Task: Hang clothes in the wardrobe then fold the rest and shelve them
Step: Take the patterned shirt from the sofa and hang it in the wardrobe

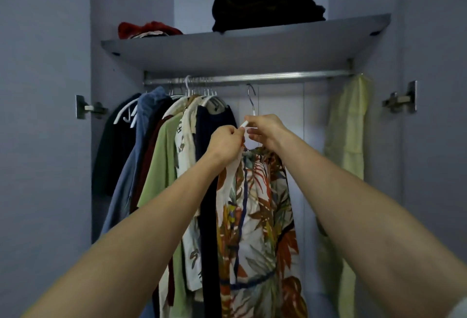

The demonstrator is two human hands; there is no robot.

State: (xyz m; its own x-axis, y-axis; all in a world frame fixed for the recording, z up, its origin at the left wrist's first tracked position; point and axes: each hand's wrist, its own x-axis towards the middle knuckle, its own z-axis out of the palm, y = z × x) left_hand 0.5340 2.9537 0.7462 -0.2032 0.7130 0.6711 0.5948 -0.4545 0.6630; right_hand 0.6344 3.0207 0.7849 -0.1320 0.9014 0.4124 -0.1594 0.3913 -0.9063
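Head view looks up into an open wardrobe, both bare arms reaching to the middle of the frame. The left hand [225, 140] pinches the collar of a leaf-print shirt [257, 221], fingers curled on the fabric beside the white hanger [244, 124] it hangs from. The right hand [265, 129] is curled round the hanger's top, just under its metal hook [251, 95], which sits over the rail [278, 77] in the centre of the frame. The shirt hangs down to the lower edge of the picture, just right of a row of hung clothes [161, 156] bunched at the left end of the rail: dark, blue, maroon, green, pale printed and navy pieces. A pale yellow garment [346, 135] hangs at the right end of the rail. Above the rail, the shelf [242, 47] carries a dark folded pile [267, 8] at upper centre and a red bundle [147, 30] at upper left.
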